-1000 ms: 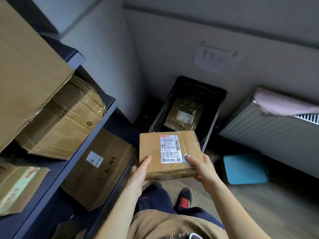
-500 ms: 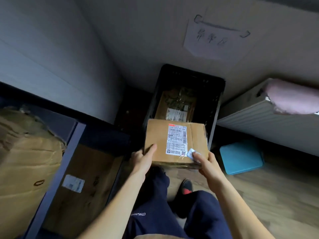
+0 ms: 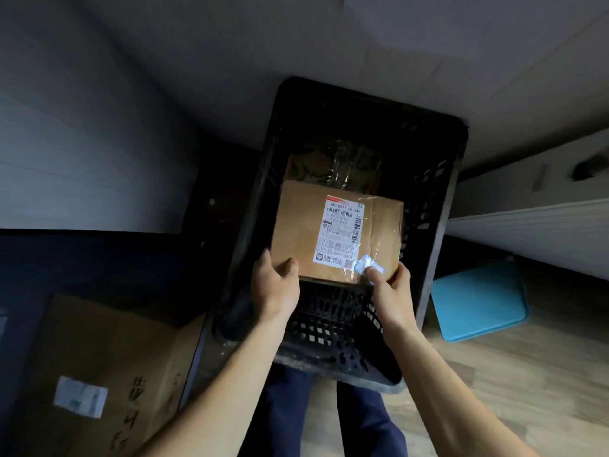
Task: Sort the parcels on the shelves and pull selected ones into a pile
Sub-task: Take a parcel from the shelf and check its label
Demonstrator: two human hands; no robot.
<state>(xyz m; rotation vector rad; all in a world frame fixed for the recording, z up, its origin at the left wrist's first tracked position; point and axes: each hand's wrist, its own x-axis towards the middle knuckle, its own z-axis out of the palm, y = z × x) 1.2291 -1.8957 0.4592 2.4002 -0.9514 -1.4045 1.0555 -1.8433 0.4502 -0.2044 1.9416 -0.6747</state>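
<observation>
– Where is the box held?
– It is held over the middle of the crate, label up. A plastic-wrapped parcel is seen at the crate's far end.
– How is it gripped?
– Its near left corner is clasped by the left hand, thumb on top. Its near right corner is pinched by the right hand, thumb pressed on a small sticker.

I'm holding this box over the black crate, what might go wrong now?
Your left hand and right hand grip only the near edge of the box, so its far end may dip and drop. It may land on the wrapped parcel in the crate. The card under your thumb might slip loose.
</observation>
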